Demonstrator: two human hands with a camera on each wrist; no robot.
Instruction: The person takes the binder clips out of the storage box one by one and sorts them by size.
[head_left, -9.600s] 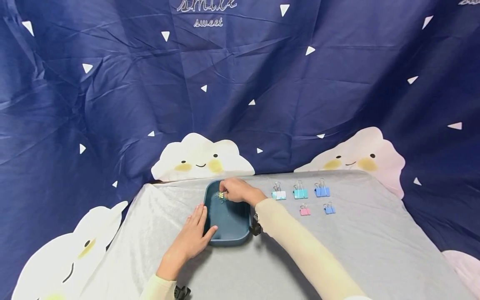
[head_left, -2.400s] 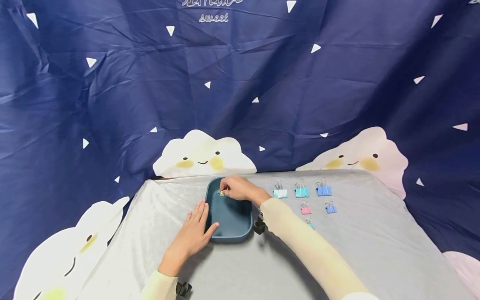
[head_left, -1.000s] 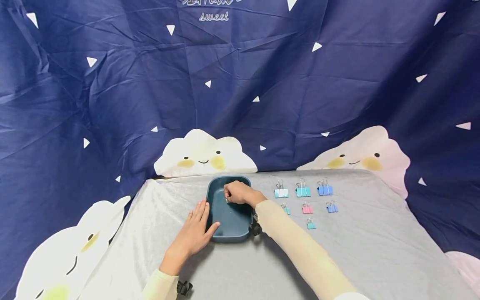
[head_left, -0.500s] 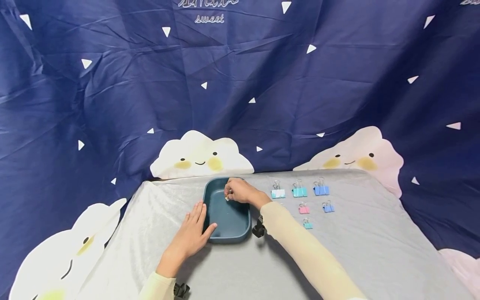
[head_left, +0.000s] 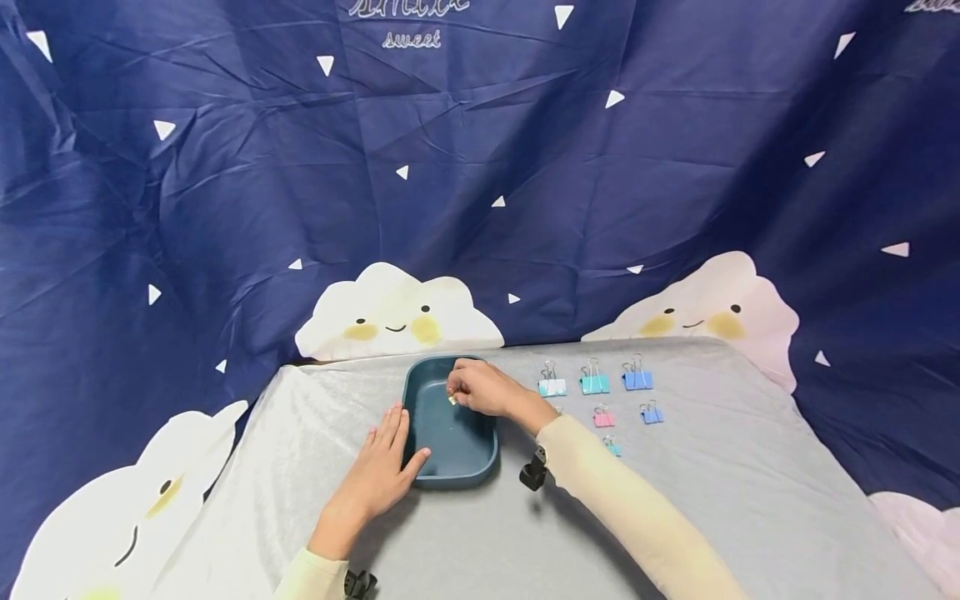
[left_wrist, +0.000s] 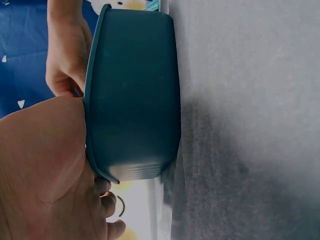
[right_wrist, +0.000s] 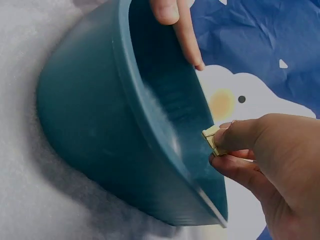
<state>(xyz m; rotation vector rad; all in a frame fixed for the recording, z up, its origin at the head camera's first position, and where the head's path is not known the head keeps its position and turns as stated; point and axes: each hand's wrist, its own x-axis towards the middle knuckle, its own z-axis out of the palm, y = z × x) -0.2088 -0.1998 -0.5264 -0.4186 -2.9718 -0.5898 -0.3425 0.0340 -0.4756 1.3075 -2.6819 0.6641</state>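
A dark teal plastic tub [head_left: 452, 482] stands on the cloth-covered table. My left hand [head_left: 377, 467] rests along its left rim, fingers fairly straight and thumb over the near corner. Over the tub's right side, my right hand [head_left: 483, 387] pinches a small yellow binder clip [right_wrist: 214, 140] between thumb and fingers. In the right wrist view the clip is at the tub's opening, apart from the wall. Its wire handles are hidden by the fingers. The visible part of the tub's floor holds no clips.
Right of the tub lie binder clips in rows: white-teal [head_left: 552, 387], teal [head_left: 595, 383] and blue [head_left: 638, 380] at the back, small pink [head_left: 603, 420] and blue [head_left: 652, 415] ahead, a small teal one [head_left: 612, 447] nearest. Another is partly behind the right forearm [head_left: 630, 500].
Two small clips have joined the rows on the table. The small pile in the tub is gone from view. My right hand now has a yellow clip raised; my left hand has stayed on the rim.
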